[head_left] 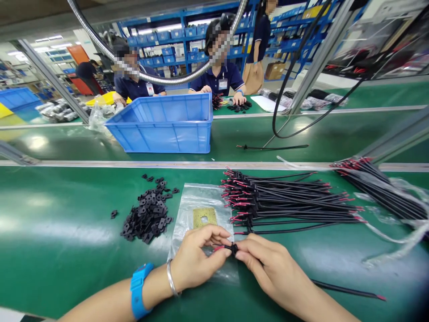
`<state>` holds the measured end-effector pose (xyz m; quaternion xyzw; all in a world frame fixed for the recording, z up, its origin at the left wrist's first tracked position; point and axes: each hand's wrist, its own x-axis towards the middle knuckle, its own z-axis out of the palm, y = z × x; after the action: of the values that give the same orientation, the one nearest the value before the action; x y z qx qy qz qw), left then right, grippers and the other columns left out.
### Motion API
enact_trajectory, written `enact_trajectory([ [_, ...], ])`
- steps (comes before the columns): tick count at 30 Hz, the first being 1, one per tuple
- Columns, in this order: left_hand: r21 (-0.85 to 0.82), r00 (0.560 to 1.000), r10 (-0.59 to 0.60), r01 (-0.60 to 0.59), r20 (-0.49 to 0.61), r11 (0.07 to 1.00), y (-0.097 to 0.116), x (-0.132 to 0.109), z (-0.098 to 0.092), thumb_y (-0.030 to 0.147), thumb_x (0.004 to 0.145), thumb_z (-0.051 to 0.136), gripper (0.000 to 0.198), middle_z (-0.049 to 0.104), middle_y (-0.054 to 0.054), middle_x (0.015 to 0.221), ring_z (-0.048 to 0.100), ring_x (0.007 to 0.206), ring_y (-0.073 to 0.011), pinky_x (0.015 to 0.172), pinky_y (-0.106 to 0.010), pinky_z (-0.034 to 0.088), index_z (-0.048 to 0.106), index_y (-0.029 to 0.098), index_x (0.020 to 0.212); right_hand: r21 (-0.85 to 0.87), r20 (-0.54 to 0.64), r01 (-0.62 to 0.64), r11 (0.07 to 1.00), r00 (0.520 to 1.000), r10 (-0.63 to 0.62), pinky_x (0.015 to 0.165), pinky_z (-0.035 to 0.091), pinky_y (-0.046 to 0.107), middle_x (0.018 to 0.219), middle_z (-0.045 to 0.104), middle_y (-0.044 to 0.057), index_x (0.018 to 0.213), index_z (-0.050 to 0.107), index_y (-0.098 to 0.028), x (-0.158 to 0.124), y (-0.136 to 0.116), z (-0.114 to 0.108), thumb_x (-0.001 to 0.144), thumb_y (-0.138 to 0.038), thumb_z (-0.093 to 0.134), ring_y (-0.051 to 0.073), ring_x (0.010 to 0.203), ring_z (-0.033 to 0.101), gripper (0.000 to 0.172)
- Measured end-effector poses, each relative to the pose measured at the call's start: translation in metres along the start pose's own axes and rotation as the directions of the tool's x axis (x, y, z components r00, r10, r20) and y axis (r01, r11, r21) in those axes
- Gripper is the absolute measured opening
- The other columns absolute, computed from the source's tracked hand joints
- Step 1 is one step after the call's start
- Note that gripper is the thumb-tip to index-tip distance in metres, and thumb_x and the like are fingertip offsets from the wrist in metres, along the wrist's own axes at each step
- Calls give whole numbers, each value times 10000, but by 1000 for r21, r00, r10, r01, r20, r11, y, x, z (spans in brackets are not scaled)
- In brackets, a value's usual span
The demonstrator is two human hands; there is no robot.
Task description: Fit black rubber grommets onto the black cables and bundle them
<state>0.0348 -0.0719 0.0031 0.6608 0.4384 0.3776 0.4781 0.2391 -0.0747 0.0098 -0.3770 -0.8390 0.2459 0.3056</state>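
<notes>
Over a green bench (67,259), a small black plastic clip (233,248) sits between two bare hands, on a thin black cable with red wire ends (219,247). The left hand (196,257) pinches the cable just beside the clip, red tips pointing left; the right hand (271,264) grips the clip's right side between thumb and fingertips. Both hands are equally near, wrists low, fingers angled inward. The cable's long axis runs left to right, apparently re-emerging beyond the right forearm.

def a factory assembly floor, long green workbenches (67,255), blue shelving (184,44) full of bins (168,51), matching navy uniforms (212,79)
</notes>
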Motion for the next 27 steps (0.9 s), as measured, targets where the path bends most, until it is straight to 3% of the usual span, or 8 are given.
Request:
enact_trajectory([
  [5,36,997,16,-14,-70,999,-1,-1,0,154,787,649,222,735,-58,892,694,811,-174,777,-271,557,645,180,1007,-50,-4,4,999,1000,-4,603,477,245,769,627,35,972,627,-194,0,1,1,952,-188,438,147,676,601,191],
  [10,117,994,83,-74,-68,990,-2,-3,0,146,798,635,220,731,-50,908,691,838,-175,798,-268,544,649,193,1012,-61,3,6,998,1000,-6,601,456,251,757,596,32,934,599,-191,0,0,3,954,-173,414,148,669,579,187],
  [16,53,998,38,-35,-55,998,-4,-2,-3,201,810,657,284,712,-67,964,686,858,-181,806,-287,549,611,191,1090,-49,-20,5,999,1000,-6,608,455,250,770,603,34,961,602,-192,1,0,-1,953,-179,423,144,674,579,180],
  [19,215,992,90,-68,-92,974,0,4,-22,225,836,631,195,685,-60,944,661,821,-170,774,-284,539,630,192,1028,-102,-74,15,995,997,-23,612,461,261,763,598,36,985,607,-184,1,5,-5,950,-178,430,149,674,575,180],
  [22,493,975,196,-120,-106,862,3,16,-57,247,856,600,148,664,-69,994,630,916,-198,846,-325,504,647,199,988,-175,-150,28,984,987,-55,641,472,275,784,606,46,1007,600,-178,1,13,-10,947,-166,441,155,700,579,170],
  [27,720,964,185,9,-190,694,-8,34,-109,344,856,585,199,663,-88,1053,611,1012,-251,929,-411,475,653,199,975,-222,-253,39,974,963,-96,681,488,288,841,634,51,1015,591,-185,4,22,-20,935,-149,469,160,745,594,150],
])
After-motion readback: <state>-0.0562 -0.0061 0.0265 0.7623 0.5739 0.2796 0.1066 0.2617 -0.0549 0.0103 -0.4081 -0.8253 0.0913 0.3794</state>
